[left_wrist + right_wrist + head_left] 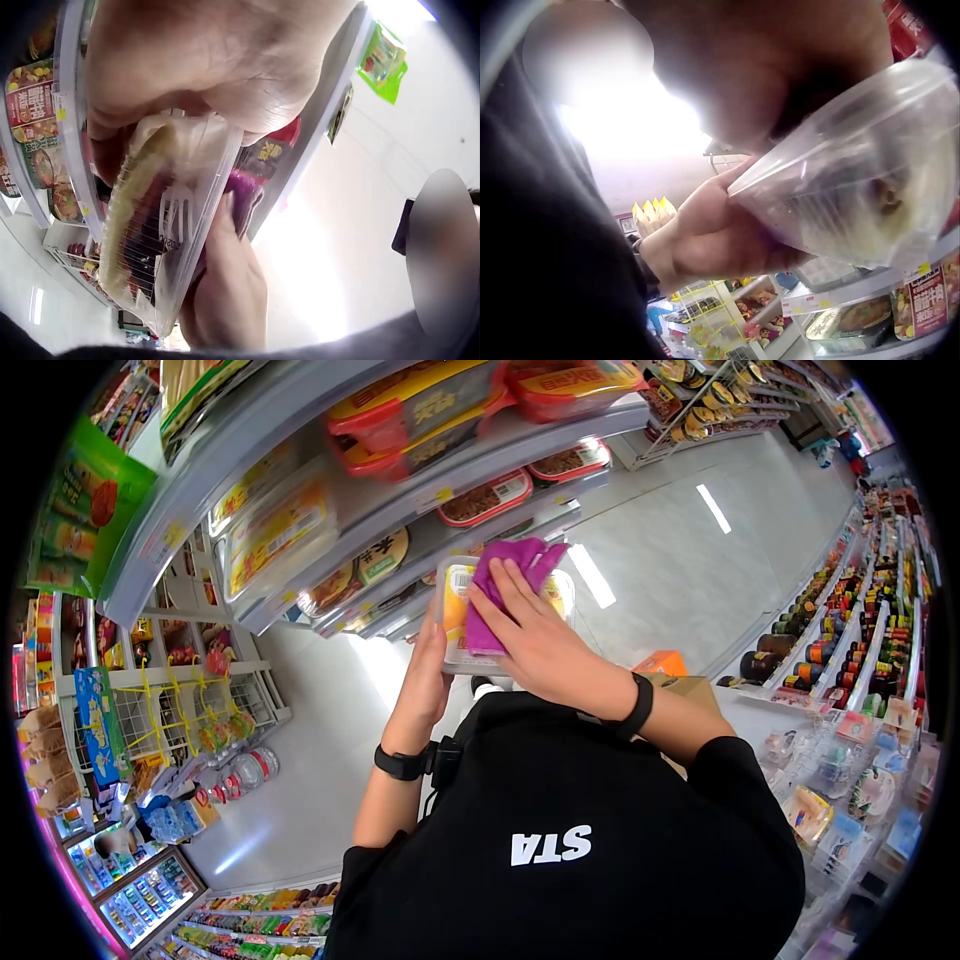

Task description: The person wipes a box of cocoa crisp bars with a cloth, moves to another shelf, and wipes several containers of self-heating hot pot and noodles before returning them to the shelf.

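Fingers of left hand (425,685) grip clear tray (453,610); right hand (535,645), fingers straight, presses cloth (518,558)

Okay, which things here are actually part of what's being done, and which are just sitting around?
In hand: clear plastic meal container, held by the left hand; purple cloth, pressed flat onto it by the right hand.

Lying about: red-lidded meal trays on the shelf above; green snack bags; bottles on the far shelves; cardboard box.
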Available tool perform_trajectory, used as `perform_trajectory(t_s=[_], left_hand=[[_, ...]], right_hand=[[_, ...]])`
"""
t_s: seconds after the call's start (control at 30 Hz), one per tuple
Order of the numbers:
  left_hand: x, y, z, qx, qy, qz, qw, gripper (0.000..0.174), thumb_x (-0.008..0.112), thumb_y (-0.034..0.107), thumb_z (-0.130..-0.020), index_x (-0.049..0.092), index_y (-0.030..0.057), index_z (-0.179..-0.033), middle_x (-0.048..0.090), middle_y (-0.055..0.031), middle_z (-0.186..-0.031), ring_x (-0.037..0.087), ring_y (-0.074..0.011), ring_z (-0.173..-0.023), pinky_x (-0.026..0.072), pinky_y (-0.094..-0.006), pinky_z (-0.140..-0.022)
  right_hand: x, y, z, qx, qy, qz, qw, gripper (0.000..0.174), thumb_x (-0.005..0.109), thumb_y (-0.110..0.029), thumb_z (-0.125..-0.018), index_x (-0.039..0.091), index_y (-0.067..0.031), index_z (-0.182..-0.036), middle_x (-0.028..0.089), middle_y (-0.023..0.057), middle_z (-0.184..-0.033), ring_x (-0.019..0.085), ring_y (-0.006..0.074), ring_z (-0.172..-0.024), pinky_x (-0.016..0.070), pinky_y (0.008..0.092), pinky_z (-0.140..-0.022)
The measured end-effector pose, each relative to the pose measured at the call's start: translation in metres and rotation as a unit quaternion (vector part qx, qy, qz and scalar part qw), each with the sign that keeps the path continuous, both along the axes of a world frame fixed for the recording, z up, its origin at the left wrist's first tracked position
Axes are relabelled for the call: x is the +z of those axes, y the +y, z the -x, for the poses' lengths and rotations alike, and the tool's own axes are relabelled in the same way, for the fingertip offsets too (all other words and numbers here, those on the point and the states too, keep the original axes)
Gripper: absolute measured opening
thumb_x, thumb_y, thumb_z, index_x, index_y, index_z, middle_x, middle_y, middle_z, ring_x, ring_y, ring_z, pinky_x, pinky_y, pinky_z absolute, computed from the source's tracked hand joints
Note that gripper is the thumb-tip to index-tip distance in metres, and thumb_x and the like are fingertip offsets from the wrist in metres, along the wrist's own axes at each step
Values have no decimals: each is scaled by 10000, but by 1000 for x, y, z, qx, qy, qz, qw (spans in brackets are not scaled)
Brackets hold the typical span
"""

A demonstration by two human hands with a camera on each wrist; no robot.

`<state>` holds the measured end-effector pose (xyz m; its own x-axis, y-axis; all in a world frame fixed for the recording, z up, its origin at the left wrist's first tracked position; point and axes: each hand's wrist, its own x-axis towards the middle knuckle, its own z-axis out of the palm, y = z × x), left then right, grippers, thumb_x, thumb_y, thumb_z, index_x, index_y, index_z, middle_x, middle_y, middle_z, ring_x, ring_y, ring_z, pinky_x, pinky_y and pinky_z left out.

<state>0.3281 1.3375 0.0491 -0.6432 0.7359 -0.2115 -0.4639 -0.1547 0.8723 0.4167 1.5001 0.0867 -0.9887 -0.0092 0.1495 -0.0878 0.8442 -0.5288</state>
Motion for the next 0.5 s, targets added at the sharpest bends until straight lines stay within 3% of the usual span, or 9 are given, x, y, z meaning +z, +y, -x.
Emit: perform_trajectory(t_s=[0.1, 0.17, 0.23, 0.3, 0.33, 0.4, 0.5], left_hand=[[-1, 30, -7, 13, 2, 25, 1000, 661, 286, 512, -1027, 208, 76, -1517, 339, -80, -1512, 370, -223, -1367, 303, -381, -1125], [7, 42, -10, 16, -22, 43, 999, 715, 251, 575, -1004, 215, 75, -1513, 343, -76, -1512, 351, -223, -1382, 308, -381, -1125], [5, 49, -11, 25, -57, 34, 997, 737, 255, 599, -993, 231, 71, -1506, 346, -92, -1509, 356, -228, -1381, 330, -377, -1116], [4, 57, -15, 48, -63, 37, 996, 740, 259, 611, -987, 277, 58, -1479, 401, -123, -1463, 434, -240, -1323, 379, -372, -1084], [6, 59, -17, 59, -73, 48, 994, 720, 263, 601, -992, 292, 67, -1474, 417, -118, -1452, 440, -241, -1317, 380, -371, -1084], [6, 63, -17, 69, -82, 65, 992, 699, 267, 592, -997, 307, 76, -1468, 433, -112, -1440, 447, -242, -1311, 381, -371, -1083], [6, 65, -14, 100, -13, 36, 994, 633, 265, 513, -1028, 258, 75, -1486, 410, -115, -1455, 436, -256, -1323, 368, -400, -1093]], right_hand=[[0, 14, 8, 4, 18, -7, 1000, 781, 654, -138, -810, 272, -26, -1482, 189, 294, -1526, 183, 458, -1428, 273, 491, -1134], [-9, 20, 9, 29, 84, 43, 995, 684, 634, -174, -842, 344, 33, -1427, 265, 316, -1488, 253, 470, -1396, 304, 505, -1107], [-12, 29, 6, 46, 111, 49, 992, 663, 631, -198, -858, 360, 29, -1419, 287, 301, -1484, 278, 449, -1393, 310, 496, -1108], [-16, 37, 0, 126, 90, 23, 988, 706, 665, -185, -829, 350, 16, -1428, 269, 264, -1506, 262, 411, -1415, 342, 476, -1093], [-15, 42, -4, 136, 106, 36, 984, 670, 674, -169, -809, 405, -1, -1399, 317, 234, -1495, 301, 365, -1411, 370, 457, -1072], [-9, 57, -11, 170, 96, 39, 980, 673, 677, -157, -798, 411, -21, -1402, 324, 214, -1499, 313, 350, -1409, 371, 453, -1072], [-4, 80, -25, 224, 104, 40, 968, 681, 684, -124, -761, 445, -95, -1399, 358, 143, -1505, 351, 295, -1400, 381, 448, -1063]])
